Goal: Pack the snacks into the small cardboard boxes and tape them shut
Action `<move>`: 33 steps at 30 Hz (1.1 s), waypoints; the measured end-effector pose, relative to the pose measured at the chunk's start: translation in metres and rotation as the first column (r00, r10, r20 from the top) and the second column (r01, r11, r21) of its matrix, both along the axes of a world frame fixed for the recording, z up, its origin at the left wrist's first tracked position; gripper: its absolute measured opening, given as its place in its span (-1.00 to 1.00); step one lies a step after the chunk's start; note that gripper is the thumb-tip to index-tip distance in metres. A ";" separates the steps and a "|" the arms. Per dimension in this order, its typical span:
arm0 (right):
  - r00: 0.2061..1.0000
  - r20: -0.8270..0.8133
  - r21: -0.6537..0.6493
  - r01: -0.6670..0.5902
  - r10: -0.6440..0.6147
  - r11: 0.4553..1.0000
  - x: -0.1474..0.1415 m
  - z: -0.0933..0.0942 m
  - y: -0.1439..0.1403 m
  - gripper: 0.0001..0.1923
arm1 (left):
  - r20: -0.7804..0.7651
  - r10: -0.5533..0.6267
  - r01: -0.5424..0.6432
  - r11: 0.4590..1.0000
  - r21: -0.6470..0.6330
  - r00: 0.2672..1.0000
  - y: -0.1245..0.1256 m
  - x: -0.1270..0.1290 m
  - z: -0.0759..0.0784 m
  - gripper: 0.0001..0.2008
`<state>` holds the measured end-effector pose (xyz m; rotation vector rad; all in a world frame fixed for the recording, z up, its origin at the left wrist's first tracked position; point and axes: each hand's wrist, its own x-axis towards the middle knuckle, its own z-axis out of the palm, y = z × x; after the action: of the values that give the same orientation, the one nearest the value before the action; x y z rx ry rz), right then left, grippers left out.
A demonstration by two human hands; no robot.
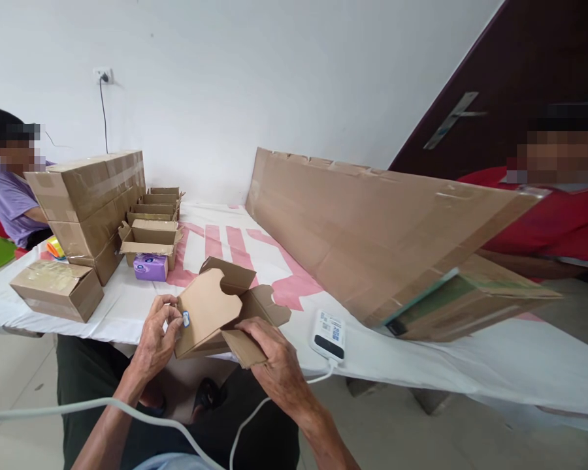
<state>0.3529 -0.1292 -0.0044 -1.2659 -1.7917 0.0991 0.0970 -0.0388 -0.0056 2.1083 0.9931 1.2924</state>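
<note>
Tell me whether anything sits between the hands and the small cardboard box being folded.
Nothing visible does. The left hand grips the half-folded box at its left flap, and the right hand holds its lower right flap. The power bank lies apart, to the right.

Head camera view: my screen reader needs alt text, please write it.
Two bare hands, left hand and right hand, hold a small unfolded cardboard box at the edge of a white-covered table. Stacked cartons stand left; a long flat carton lies right.

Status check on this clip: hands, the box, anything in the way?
Left hand and right hand both grip the half-folded small carton, flaps open. White power bank lies just right on the table. Nothing between the hands.
</note>
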 end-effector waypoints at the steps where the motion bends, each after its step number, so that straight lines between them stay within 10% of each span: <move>1: 1.000 -0.002 -0.002 0.001 -0.001 1.000 0.000 0.000 0.000 -0.43 | 0.006 -0.009 0.009 1.000 -0.006 1.000 0.000 -0.001 0.000 -0.81; 18: 1.000 -0.001 -0.019 0.009 -0.009 1.000 0.000 -0.002 0.000 -0.50 | 0.169 0.019 -0.001 0.994 -0.111 0.985 0.001 -0.002 0.008 -0.94; 22: 1.000 0.010 0.012 0.014 -0.014 1.000 -0.001 -0.004 0.001 -0.53 | 0.112 0.212 -0.152 0.904 -0.399 0.971 -0.004 -0.010 0.010 -0.75; 28: 0.997 0.070 0.120 0.027 -0.036 0.992 -0.013 -0.014 -0.007 -0.45 | 0.223 0.244 -0.025 0.727 -0.686 0.944 -0.019 -0.025 -0.004 -0.57; 33: 0.981 0.179 0.181 0.041 -0.074 0.983 -0.033 -0.031 -0.023 -0.32 | 0.262 0.278 -0.025 0.727 -0.686 0.924 -0.029 -0.030 -0.012 -0.61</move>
<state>0.3200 -0.1517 -0.0352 -1.2299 -1.8734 -0.2124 0.0669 -0.0680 -0.0179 1.2086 1.2538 1.0918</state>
